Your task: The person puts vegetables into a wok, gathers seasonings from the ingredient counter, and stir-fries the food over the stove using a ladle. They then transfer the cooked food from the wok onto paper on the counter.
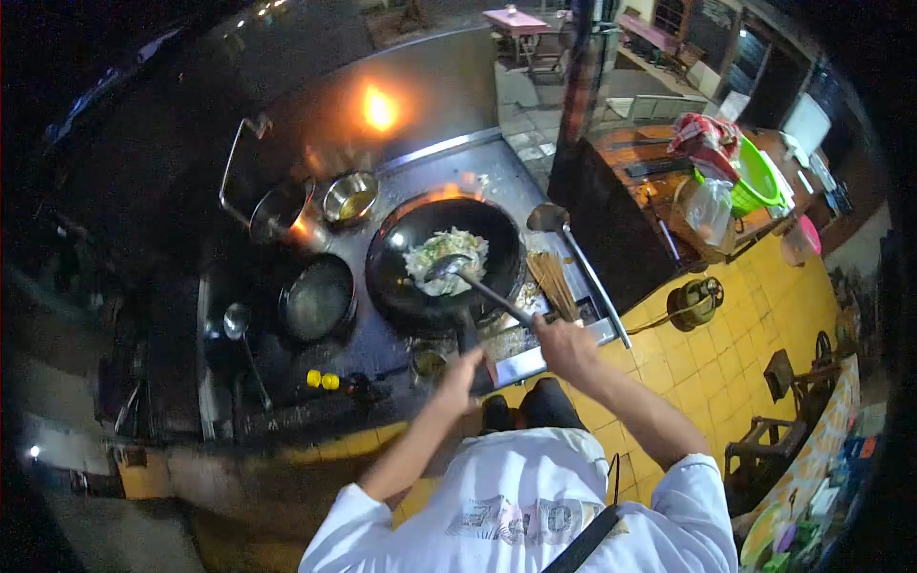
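Note:
A black wok sits on the stove with flames at its far rim. Pale food with green bits lies in its middle. My right hand is closed around the handle of a metal ladle, whose bowl rests in the food. Near the end of the wok's handle is my left hand, slightly blurred; its fingers look extended, and whether they touch the handle is unclear.
Left of the wok are a dark pan, a metal bowl and a spare ladle. Bottles with yellow caps lie near the front. Right are a bamboo brush, a long-handled ladle and a wooden table with a green basket.

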Action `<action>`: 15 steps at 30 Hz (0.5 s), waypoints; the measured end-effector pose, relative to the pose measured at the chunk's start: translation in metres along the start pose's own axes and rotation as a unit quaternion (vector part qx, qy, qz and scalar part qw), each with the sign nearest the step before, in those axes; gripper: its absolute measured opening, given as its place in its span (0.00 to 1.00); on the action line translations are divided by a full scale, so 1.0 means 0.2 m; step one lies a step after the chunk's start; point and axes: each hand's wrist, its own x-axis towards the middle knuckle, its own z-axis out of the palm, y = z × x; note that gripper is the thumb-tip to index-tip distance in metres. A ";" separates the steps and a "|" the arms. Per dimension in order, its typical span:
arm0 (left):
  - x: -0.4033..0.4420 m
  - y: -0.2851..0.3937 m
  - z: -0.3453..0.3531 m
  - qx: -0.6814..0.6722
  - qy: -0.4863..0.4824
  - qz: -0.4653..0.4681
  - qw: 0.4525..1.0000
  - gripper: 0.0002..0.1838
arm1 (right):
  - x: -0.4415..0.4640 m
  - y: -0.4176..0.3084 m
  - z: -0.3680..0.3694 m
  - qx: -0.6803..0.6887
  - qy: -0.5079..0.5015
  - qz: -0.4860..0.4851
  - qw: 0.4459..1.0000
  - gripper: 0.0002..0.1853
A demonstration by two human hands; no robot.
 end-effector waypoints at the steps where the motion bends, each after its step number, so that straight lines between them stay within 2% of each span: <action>1: -0.13 -0.09 0.07 0.015 0.038 -0.007 0.999 0.09 | 0.01 -0.03 -0.03 0.011 -0.049 0.011 0.999 0.15; 4: -0.29 -0.17 0.09 0.003 -0.068 -0.042 0.997 0.10 | 0.00 -0.05 -0.16 0.030 -0.102 0.003 0.994 0.15; 7: -0.12 0.11 0.05 0.087 0.011 -0.015 0.996 0.13 | -0.01 -0.01 -0.24 0.040 -0.146 -0.008 0.988 0.14; 9: 0.06 0.18 -0.03 -0.068 -0.069 -0.010 0.995 0.14 | -0.01 0.00 -0.21 0.045 -0.136 0.005 0.990 0.14; 10: 0.06 0.12 -0.03 -0.001 -0.061 0.034 0.998 0.13 | -0.02 0.00 -0.16 0.012 -0.108 -0.001 0.994 0.15; 11: -0.02 0.05 0.05 0.066 0.024 0.047 0.996 0.14 | 0.00 -0.01 -0.11 -0.002 -0.103 0.011 0.995 0.19; 12: -0.06 -0.06 0.06 0.104 0.043 0.054 0.992 0.14 | 0.00 -0.01 -0.04 0.022 -0.063 0.024 0.997 0.18; 13: 0.12 -0.31 -0.12 0.093 0.017 0.012 0.995 0.14 | 0.00 -0.02 0.01 0.045 -0.023 0.031 0.998 0.18; 15: -0.18 -0.32 0.07 0.046 -0.017 -0.033 0.998 0.09 | 0.00 -0.01 -0.03 0.076 -0.039 0.026 0.996 0.22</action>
